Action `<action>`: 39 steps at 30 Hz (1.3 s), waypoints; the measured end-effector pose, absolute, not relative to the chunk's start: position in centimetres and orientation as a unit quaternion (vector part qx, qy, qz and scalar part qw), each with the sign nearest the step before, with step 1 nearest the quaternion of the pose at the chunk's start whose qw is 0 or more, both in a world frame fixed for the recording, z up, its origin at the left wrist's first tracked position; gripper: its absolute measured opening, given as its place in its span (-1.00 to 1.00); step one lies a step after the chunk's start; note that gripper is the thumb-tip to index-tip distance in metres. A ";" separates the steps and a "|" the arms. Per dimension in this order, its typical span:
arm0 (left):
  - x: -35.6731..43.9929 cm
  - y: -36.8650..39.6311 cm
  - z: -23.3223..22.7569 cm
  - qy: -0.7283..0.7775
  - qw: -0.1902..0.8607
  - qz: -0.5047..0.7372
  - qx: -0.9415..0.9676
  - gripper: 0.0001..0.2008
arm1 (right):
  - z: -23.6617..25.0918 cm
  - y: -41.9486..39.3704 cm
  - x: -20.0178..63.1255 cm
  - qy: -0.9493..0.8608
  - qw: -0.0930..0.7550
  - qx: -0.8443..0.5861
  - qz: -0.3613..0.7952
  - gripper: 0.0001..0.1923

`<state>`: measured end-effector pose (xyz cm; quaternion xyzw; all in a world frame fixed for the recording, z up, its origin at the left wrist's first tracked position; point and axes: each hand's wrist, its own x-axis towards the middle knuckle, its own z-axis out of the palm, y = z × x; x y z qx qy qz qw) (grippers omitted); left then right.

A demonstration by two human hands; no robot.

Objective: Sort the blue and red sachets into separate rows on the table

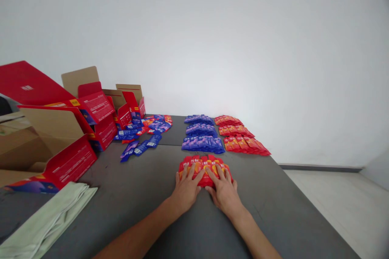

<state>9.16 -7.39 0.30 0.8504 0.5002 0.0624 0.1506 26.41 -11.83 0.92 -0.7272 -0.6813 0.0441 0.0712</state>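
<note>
- Both grips unclenched: left hand and right hand splayed over the nearest red packets.
- Blue packets: twelve o'clock from them.
- Red cartons: ten o'clock, on the worktop.

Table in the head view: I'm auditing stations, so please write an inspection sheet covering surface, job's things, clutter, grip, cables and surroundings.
Surface: dark table, with a seam running across it.
Job's things: bunched red packets under the hands; beyond them, three rows of blue packets beside three rows of red and orange packets.
Clutter: loose mixed packets by open boxes; folded pale-green cloth at near left.
Grip: left hand and right hand both on the bunched packets, fingers spread.
Cables: nothing seen.
Surroundings: white wall behind; pale floor at right.
</note>
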 end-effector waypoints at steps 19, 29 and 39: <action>23.7 -8.3 -1.1 0.472 0.166 0.090 0.861 -0.35 | 0.5 -13.8 40.8 -0.662 0.067 -0.745 0.042 -0.33; 31.7 -8.0 -1.4 0.461 0.163 0.102 0.866 -0.38 | 0.0 -13.5 49.0 -0.650 0.042 -0.758 0.032 -0.33; 37.7 -7.4 -2.1 0.451 0.170 0.120 0.868 -0.37 | -0.8 -13.1 55.2 -0.653 0.042 -0.756 -0.002 -0.33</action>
